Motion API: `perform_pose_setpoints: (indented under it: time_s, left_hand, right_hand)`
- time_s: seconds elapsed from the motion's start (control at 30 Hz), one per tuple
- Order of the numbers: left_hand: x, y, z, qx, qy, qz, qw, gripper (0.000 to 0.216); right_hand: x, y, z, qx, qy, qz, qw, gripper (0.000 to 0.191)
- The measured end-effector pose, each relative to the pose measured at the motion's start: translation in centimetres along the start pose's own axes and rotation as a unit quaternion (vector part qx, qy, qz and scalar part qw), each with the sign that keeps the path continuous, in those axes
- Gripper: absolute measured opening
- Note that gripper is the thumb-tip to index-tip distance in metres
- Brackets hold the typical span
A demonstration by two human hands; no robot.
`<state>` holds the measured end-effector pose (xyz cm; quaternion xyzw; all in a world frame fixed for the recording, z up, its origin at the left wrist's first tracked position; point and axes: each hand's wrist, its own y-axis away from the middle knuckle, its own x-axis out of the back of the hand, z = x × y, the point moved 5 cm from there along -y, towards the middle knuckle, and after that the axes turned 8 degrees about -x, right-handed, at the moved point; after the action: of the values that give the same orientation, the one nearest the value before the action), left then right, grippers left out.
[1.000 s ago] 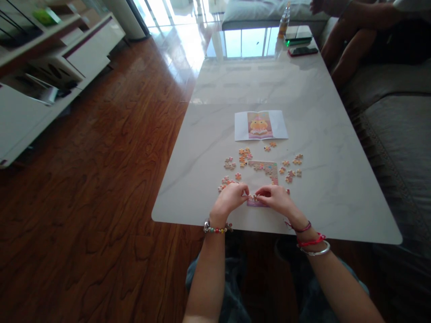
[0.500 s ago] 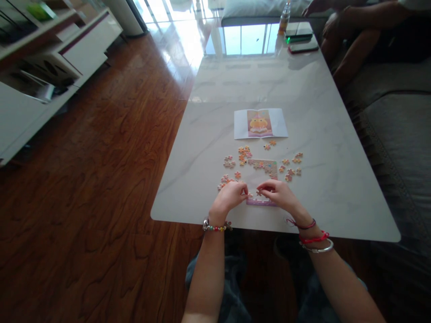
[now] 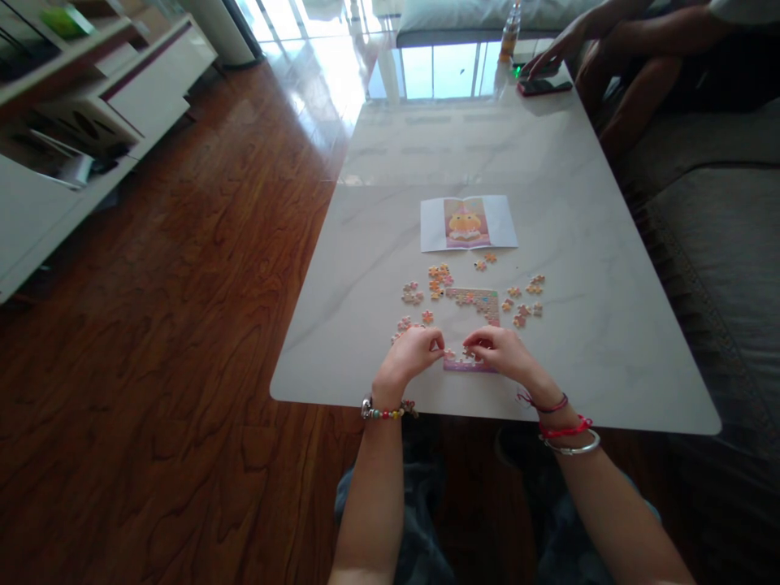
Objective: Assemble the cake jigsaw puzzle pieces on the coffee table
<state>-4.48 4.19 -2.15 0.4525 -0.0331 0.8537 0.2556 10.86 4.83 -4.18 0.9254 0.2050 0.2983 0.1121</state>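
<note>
A partly assembled jigsaw puzzle (image 3: 472,366) lies near the table's front edge, its purple bottom strip and its upper right part joined. My right hand (image 3: 503,353) pinches a small puzzle piece (image 3: 468,353) just above the bottom strip. At the puzzle's lower left is my left hand (image 3: 414,354), thumb and fingers closed together beside the left edge; whether anything is between the fingertips is hidden. Loose pieces lie left of the puzzle (image 3: 412,293), above it (image 3: 439,280) and to its right (image 3: 522,314). Several more are partly covered by my left hand.
Behind the pieces lies a creased sheet (image 3: 466,223) printed with a yellow cartoon figure. At the marble table's (image 3: 378,276) far end are a bottle (image 3: 510,34) and a phone (image 3: 544,87). Another person's hand (image 3: 552,55) reaches there from the sofa (image 3: 712,219).
The other person's hand has come down over the devices at the far end. My right hand's piece sits slightly lower, near the bottom strip. My left hand has hardly moved.
</note>
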Motion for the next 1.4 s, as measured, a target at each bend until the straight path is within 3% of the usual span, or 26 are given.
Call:
perform_pose_setpoints:
  time_s: [0.3,0.67,0.8,1.07,1.3,1.4]
  left_hand:
    - [-0.1,0.0,0.6,-0.011,0.003,0.004,1.0,0.012]
    - [-2.0,-0.4,2.2,-0.033,-0.016,-0.015,0.999,0.013]
    - [-2.7,-0.6,2.6,-0.004,-0.017,-0.016,1.0,0.015]
    - [-2.8,-0.7,2.9,0.133,0.002,-0.015,0.991,0.013]
    - [-2.8,-0.7,2.8,0.181,0.021,-0.013,0.983,0.013]
    - [-2.9,-0.8,2.5,0.164,0.035,-0.008,0.986,0.014]
  right_hand:
    - [0.3,0.4,-0.5,0.04,0.064,-0.016,0.997,0.019]
    - [0.3,0.6,-1.2,0.104,0.135,0.028,0.985,0.016]
    - [0.2,0.6,-1.0,0.119,0.148,0.028,0.981,0.014]
    - [-0.3,0.7,-0.6,0.12,0.167,0.003,0.979,0.009]
    - [-0.5,1.1,-1.0,0.109,0.188,0.004,0.976,0.006]
    - [-0.4,1.0,-1.0,0.107,0.181,0.007,0.978,0.008]
